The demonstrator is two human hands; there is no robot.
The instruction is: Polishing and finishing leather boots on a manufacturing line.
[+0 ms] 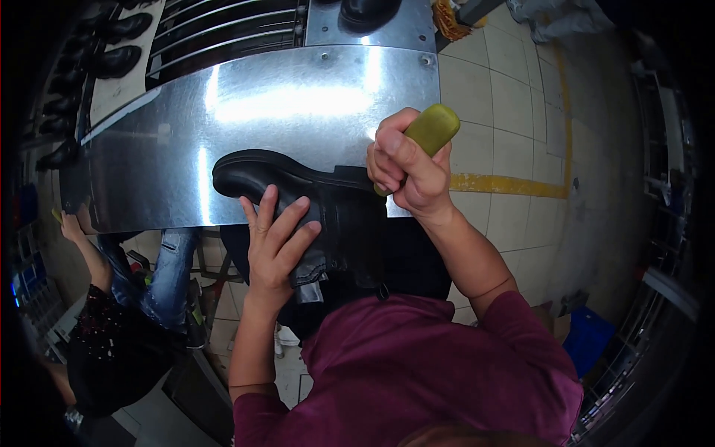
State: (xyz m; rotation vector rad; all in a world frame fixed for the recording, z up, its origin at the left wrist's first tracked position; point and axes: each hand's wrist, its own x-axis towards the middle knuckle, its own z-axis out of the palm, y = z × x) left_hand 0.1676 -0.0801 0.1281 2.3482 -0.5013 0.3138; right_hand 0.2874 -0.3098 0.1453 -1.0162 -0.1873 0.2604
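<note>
Boot (298, 190), black and glossy, lies on its side at the near edge of a shiny metal table (246, 112), toe pointing to the person's left, shaft hanging over the edge toward the body; the left hand (277, 242) rests flat on the boot's ankle and shaft, fingers spread apart and pressed on the leather, thumb at the lower side; a small tab of the shaft sticks out just below that hand; the right hand (406, 167) is at the boot's heel end, fingers curled together and clamped round a tool with a yellow-green handle (432, 128); the handle's rounded end stands out above the fist, tilted up and to the right; the tool's working end is hidden behind the fist and the boot, so I cannot tell whether it touches the leather; both forearms come out of dark red sleeves (417, 365); at the far left, a row of black shoes (104, 52) stands beside the table, well apart from the boot; another person (112, 328) in dark clothes and jeans is low on the left, one hand raised to the table's left edge; pale floor tiles with a yellow line (514, 184) lie to the right of the table.
</note>
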